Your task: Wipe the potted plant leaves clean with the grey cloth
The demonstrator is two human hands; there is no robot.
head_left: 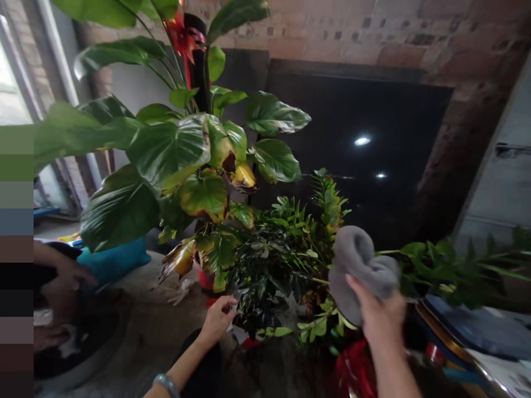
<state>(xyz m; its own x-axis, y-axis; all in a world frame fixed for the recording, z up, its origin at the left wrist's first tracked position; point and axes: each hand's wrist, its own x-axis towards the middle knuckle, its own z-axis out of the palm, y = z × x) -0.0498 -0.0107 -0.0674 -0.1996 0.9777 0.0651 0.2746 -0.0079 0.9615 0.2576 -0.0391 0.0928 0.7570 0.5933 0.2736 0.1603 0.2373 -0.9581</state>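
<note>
The right hand (384,318) grips a bunched grey cloth (365,262) right of the dark-leaved bushy plant (265,265); the left hand (219,319) curls at that plant's lower left edge, any pinch unclear. Leaf-wiping seems in hand, likely calling next for light cloth pressure.

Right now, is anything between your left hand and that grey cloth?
Yes, in this view the dark bushy plant stands between the left hand and the grey cloth, which the right hand holds. Exact depth is hard to tell.
</note>
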